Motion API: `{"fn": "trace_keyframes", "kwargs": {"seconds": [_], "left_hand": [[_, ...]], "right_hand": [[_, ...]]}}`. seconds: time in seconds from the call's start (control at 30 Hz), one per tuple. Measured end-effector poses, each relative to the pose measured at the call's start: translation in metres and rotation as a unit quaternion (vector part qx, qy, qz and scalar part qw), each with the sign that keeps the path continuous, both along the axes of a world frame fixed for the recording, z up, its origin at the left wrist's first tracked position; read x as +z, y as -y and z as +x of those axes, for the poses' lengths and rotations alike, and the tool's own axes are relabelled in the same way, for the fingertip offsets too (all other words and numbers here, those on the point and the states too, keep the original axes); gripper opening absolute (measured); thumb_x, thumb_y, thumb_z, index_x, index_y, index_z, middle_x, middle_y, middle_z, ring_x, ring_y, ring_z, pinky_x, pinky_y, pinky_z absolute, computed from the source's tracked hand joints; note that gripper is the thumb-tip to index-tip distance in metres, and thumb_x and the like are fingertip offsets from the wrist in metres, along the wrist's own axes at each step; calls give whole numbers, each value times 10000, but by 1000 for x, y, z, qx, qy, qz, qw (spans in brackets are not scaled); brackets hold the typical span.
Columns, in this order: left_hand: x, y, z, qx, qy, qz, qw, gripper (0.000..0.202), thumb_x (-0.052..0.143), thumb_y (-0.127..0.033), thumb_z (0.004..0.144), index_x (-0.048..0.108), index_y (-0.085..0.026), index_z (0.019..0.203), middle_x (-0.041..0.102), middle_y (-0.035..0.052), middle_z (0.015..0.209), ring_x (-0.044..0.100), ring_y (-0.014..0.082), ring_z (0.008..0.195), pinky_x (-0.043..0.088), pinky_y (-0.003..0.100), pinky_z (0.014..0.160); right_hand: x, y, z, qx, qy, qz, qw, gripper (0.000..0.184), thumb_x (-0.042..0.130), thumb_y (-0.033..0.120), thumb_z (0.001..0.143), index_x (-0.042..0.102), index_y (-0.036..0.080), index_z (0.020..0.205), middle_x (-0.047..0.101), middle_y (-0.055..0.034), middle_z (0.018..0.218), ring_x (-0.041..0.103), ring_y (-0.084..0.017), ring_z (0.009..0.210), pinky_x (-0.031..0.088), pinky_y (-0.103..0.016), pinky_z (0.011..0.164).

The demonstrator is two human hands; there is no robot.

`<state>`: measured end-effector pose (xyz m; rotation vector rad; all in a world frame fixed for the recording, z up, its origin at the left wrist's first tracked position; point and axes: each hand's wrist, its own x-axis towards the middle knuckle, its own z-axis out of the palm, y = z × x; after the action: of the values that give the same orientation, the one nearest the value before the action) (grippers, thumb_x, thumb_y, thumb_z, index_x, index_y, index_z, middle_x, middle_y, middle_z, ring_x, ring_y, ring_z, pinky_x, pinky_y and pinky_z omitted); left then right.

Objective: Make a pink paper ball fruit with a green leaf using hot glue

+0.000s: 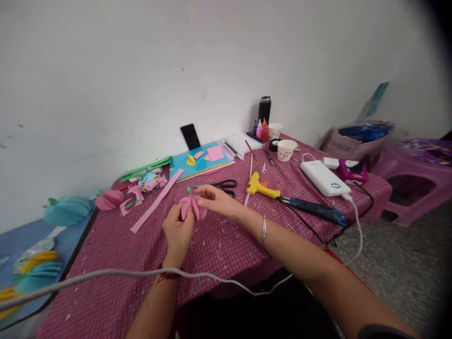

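1. Container point(354, 149), at right: "SPACE" in dark capitals on its pale side.
2. Front cup point(286, 151): dark printed marks on its wall, too small to read.
3. Rear cup point(275, 131): similar print, illegible.
4. Power bank point(319, 176): light figure inside dark round spot; cannot make it out.

My one view looks from a head-worn camera, facing forward and down. Close in, the forearms point(303, 256) rise from the bottom edge to the left hand point(179, 230) and right hand point(217, 201) near centre. The table point(113, 245) spreads around them; the wall point(141, 70) fills the top.
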<state>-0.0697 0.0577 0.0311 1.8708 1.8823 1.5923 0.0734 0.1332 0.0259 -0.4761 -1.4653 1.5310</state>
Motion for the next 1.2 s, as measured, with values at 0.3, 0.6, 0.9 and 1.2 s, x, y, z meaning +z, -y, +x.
{"fn": "trace_keyframes", "kwargs": {"seconds": [0.3,0.6,0.9,1.2], "left_hand": [[-1,1,-1,-30,89,13,996,118,630,-267,801,673,-185,875,655,-1,772,598,141,707,467,255,683],[-13,-1,-9,-72,99,53,991,347,546,-324,907,561,-218,1237,652,96,1137,634,201,1019,494,340,888],[-1,4,-9,-116,-23,58,991,156,485,-165,869,630,-210,834,583,-1,779,571,159,741,462,292,698],[-1,2,-2,-96,-75,101,987,195,755,-272,725,596,-197,813,609,29,842,622,224,901,491,351,784]], "right_hand": [[2,5,0,46,21,15,999,468,815,406,670,598,151,997,586,1,910,559,-144,829,437,-298,801],[4,5,3,59,-4,-35,998,435,785,451,703,622,157,980,622,3,896,571,-122,788,446,-255,740],[4,1,5,68,-20,-82,994,327,789,342,693,645,165,928,625,21,832,557,-107,728,421,-224,663],[6,3,6,75,-17,-80,994,284,773,255,686,645,167,923,624,15,862,560,-122,785,428,-250,731]]}}
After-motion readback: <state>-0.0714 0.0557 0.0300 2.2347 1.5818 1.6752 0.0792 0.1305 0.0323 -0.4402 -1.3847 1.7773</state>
